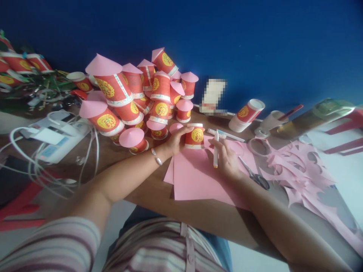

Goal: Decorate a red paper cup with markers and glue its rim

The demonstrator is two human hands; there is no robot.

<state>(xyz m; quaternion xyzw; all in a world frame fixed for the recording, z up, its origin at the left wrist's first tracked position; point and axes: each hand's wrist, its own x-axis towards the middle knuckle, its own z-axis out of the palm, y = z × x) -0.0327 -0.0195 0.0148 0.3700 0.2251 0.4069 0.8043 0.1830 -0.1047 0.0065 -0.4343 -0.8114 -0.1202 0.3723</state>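
My left hand (178, 140) is closed around the side of a red paper cup (194, 136) with a yellow pattern and a white rim. The cup is over the far edge of the pink paper sheets (195, 177). In my right hand (227, 158) is a white marker (216, 151), gripped between thumb and fingers just right of the cup; its orange-tinted end points down toward me. Behind that hand lies another white marker (226, 135). Dark-handled scissors (255, 176) rest on the paper beside my right wrist.
Cups with pink cone tops (106, 85) are stacked at the left back. A power strip (58, 138) with white cables sits at far left. Pink paper scraps (303, 170), a tape roll (259, 146), upright cups (246, 115) and a large bottle (312, 117) occupy the right.
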